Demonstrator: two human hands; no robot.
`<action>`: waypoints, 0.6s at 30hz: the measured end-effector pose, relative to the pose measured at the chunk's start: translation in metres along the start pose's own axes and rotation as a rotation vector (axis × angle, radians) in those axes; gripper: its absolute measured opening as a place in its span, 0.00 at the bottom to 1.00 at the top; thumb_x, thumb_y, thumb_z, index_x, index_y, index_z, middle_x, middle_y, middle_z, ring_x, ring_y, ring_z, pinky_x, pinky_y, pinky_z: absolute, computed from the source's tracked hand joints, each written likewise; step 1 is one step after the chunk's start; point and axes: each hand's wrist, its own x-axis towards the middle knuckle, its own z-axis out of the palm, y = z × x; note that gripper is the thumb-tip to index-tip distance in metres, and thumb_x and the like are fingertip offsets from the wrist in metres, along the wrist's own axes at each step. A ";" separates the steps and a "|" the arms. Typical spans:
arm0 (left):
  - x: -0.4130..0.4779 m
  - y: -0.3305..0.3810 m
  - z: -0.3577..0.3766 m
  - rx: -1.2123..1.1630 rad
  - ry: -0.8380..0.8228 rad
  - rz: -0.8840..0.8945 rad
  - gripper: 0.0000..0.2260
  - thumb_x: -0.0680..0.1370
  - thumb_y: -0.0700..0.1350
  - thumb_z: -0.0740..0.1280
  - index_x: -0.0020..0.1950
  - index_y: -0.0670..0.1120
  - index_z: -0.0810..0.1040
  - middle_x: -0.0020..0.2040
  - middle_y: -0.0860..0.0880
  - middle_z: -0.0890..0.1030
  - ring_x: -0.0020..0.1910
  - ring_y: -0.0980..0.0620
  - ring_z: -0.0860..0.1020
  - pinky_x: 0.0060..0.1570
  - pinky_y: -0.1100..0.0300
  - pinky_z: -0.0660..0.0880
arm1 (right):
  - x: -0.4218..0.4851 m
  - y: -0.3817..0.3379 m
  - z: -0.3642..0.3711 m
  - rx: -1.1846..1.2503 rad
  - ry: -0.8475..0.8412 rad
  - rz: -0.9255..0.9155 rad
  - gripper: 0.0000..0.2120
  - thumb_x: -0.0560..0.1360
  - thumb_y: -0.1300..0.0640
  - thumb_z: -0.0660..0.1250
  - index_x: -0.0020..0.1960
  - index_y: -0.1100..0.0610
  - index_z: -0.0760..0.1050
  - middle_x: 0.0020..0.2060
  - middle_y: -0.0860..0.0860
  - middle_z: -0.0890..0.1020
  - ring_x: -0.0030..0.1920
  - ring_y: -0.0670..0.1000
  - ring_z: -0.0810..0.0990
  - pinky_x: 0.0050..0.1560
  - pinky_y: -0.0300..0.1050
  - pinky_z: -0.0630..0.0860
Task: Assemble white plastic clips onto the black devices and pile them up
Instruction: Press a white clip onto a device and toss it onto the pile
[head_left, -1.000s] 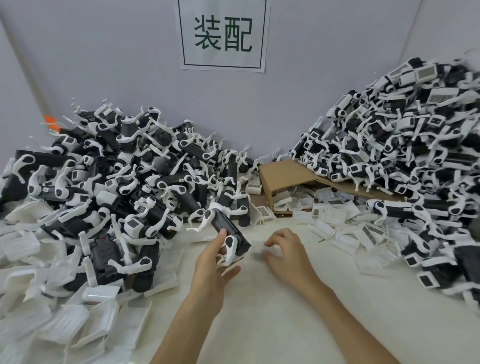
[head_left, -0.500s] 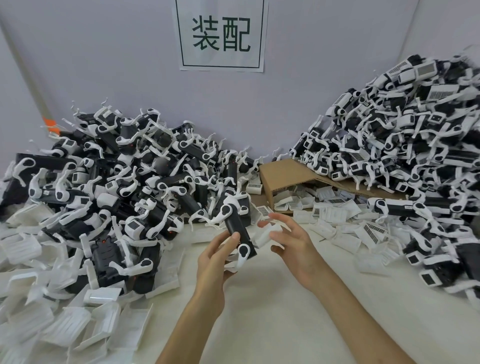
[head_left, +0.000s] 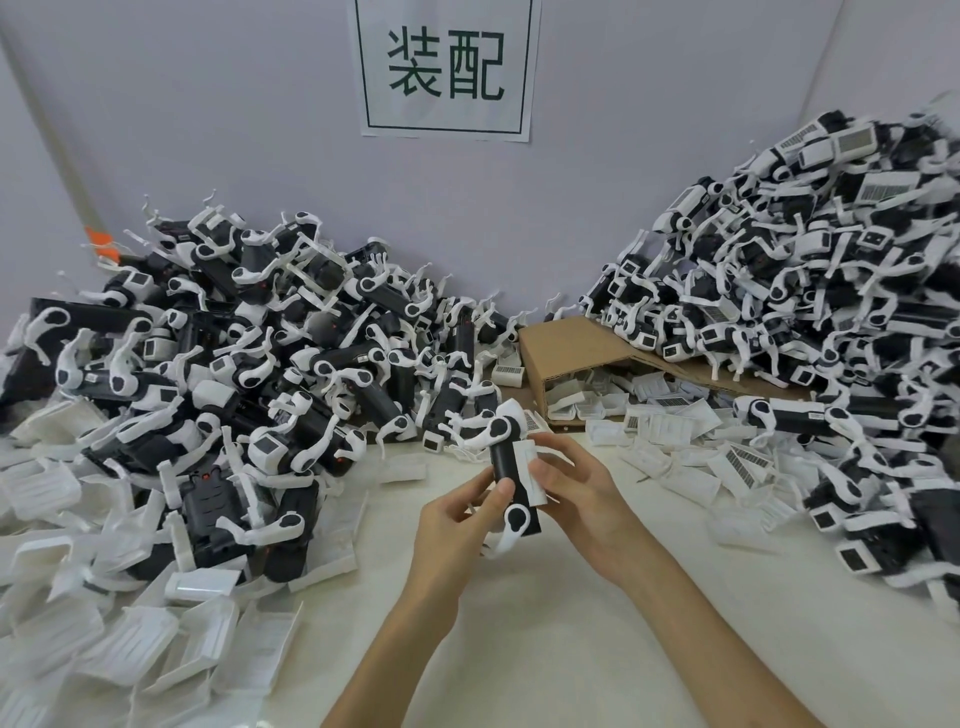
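A black device (head_left: 505, 462) with white hinged arms is held upright above the table's middle. My left hand (head_left: 457, 514) grips its lower part, thumb across the black body. My right hand (head_left: 576, 488) pinches a white plastic clip (head_left: 531, 472) flat against the device's right side. A large pile of black devices (head_left: 249, 374) lies at the left. A taller pile of devices (head_left: 810, 291) rises at the right against the wall.
Loose white clips (head_left: 130, 639) cover the table at the lower left. More clips (head_left: 675, 431) spill from a cardboard box (head_left: 566, 348) lying on its side behind my hands. A printed paper sign (head_left: 447, 67) hangs on the wall.
My left hand lifted the device off the table and turned it upright. My right hand picked up a white clip and brought it against the device.
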 end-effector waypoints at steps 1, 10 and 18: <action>0.000 0.000 -0.001 -0.008 -0.011 0.002 0.08 0.74 0.60 0.70 0.53 0.69 0.83 0.49 0.49 0.86 0.38 0.62 0.76 0.46 0.63 0.73 | 0.000 0.000 0.001 -0.008 0.004 0.000 0.22 0.67 0.57 0.75 0.59 0.60 0.77 0.49 0.59 0.83 0.47 0.56 0.83 0.48 0.46 0.80; 0.001 -0.001 -0.001 -0.018 0.020 -0.041 0.06 0.77 0.57 0.70 0.46 0.69 0.85 0.46 0.53 0.87 0.40 0.62 0.81 0.47 0.59 0.79 | 0.000 0.010 0.002 -0.077 0.035 -0.006 0.17 0.70 0.51 0.71 0.52 0.63 0.76 0.42 0.54 0.83 0.43 0.49 0.83 0.44 0.42 0.80; 0.001 0.002 -0.002 -0.017 0.038 -0.017 0.07 0.79 0.54 0.70 0.46 0.61 0.88 0.42 0.48 0.86 0.36 0.60 0.81 0.43 0.53 0.82 | 0.002 0.013 -0.001 -0.156 0.054 -0.013 0.06 0.79 0.59 0.66 0.55 0.58 0.78 0.50 0.57 0.83 0.48 0.54 0.81 0.49 0.50 0.76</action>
